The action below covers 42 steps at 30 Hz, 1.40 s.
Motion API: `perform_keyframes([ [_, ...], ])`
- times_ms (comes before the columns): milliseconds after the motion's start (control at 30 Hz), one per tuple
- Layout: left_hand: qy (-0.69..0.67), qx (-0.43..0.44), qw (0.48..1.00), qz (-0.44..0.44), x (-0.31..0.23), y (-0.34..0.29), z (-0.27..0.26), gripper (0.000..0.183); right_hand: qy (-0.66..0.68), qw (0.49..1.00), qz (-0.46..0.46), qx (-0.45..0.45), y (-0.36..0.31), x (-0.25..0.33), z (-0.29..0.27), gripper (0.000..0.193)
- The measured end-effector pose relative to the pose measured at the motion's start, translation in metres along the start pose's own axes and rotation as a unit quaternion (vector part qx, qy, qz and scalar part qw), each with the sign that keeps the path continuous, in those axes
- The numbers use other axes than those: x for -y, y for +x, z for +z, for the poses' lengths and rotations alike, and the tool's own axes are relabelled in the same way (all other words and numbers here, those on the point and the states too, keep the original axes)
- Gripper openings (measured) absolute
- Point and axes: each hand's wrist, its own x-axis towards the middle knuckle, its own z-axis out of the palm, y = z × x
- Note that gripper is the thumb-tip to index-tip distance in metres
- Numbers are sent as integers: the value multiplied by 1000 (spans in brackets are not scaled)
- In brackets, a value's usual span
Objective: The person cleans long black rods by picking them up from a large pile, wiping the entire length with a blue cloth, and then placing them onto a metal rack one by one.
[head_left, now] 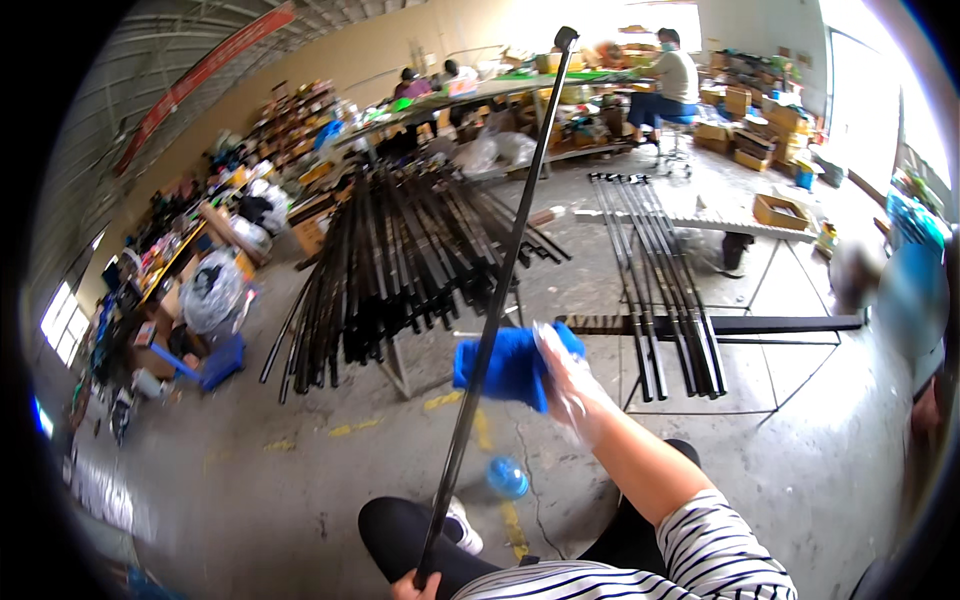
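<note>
Left hand [415, 586]: your fingers grip the black rod [511, 250]
Right hand [570, 378]: your gloved fingers clasp a blue cloth [516, 368]
Black rod: slants up from your left fingers, passing left of your right

A black pole [498, 302] slants before blue cloth [518, 368]

White daylight glares through the right-hand opening [872, 110], fisheye edges bowed and dark
</note>
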Motion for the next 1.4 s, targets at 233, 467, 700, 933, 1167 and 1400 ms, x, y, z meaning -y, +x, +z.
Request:
perform_keyframes([
  [233, 216, 91, 963, -135, 47, -53, -72, 23, 107, 984, -141, 17, 59, 118, -11, 53],
  [467, 332, -13, 931, -151, 42, -67, -109, 20, 79, 960, -238, -120, 77, 215, -29, 24],
  [700, 282, 105, 937, -179, 27, -53, -118, 30, 99, 979, -175, 37, 66, 224, -39, 22],
  [933, 70, 152, 970, -177, 10, -18, -74, 31, 67, 989, -133, -15, 58, 157, 28, 20],
  [1167, -165, 273, 932, -173, -102, 67, 15, 25, -7, 987, -134, -87, 17, 66, 66, 23],
  [1400, -392, 342, 824, -225, -181, 124, 48, 14, -149, 982, 72, -90, -44, -34, 65, 29],
])
